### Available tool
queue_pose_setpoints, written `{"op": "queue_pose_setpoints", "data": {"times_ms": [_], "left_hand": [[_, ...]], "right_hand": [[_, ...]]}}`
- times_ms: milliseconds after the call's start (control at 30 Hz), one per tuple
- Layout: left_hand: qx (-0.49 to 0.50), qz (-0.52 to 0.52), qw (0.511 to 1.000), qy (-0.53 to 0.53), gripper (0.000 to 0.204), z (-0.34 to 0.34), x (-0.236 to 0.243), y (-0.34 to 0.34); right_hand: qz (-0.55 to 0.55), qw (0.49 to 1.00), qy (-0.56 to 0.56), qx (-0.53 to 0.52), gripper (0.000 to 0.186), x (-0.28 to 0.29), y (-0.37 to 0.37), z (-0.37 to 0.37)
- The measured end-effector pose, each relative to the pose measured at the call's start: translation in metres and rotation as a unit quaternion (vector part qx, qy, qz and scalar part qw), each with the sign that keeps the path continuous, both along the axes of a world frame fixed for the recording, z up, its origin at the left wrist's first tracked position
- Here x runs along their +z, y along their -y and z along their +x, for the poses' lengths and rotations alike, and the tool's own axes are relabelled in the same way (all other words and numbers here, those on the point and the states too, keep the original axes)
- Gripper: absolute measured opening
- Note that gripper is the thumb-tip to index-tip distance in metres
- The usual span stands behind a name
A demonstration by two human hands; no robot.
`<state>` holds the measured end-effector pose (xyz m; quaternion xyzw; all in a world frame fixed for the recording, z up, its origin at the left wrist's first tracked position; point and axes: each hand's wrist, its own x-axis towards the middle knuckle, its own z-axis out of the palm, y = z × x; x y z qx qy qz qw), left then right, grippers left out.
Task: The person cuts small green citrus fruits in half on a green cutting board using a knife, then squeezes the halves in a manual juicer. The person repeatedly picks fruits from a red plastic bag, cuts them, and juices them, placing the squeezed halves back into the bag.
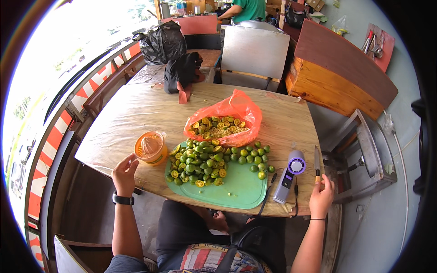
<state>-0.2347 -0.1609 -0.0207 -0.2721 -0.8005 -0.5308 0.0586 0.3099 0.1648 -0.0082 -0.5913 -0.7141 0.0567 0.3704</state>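
Near the table's left edge stands an orange citrus juicer (149, 146) with a ribbed cone. My left hand (124, 175) is beside its rim, fingers loosely bent and apart, holding nothing. At the right edge, my right hand (322, 195) has its fingers closed at the handle of a knife (317, 164), whose blade points away from me. Between them lies a green cutting board (241, 189). Cut green limes (198, 159) with yellow-orange flesh are heaped on its left part. Whole limes (255, 157) gather at its far right corner.
Behind the board, an orange plastic bag (243, 109) holds squeezed halves and seeds. A grey and purple handheld fan (287, 179) with a cord lies right of the board. Black bags (164, 43) sit at the far left. Further off, a person in green (250, 10) stands behind a metal-topped chair.
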Motion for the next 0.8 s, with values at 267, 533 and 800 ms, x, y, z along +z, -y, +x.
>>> {"op": "queue_pose_setpoints", "data": {"times_ms": [267,533,800], "left_hand": [[0.05,-0.011,0.998,-0.022,0.033,-0.018,-0.002,0.019],[0.085,-0.011,0.996,-0.041,0.033,-0.034,-0.005,0.034],[0.108,-0.007,0.993,-0.041,0.034,-0.042,-0.008,0.046]], "right_hand": [[0.069,0.997,-0.044,0.008,0.038,0.0,0.003,0.0],[0.073,0.996,-0.046,0.01,0.037,-0.006,0.001,0.004],[0.067,0.996,-0.064,0.016,0.035,-0.006,0.001,0.007]]}}
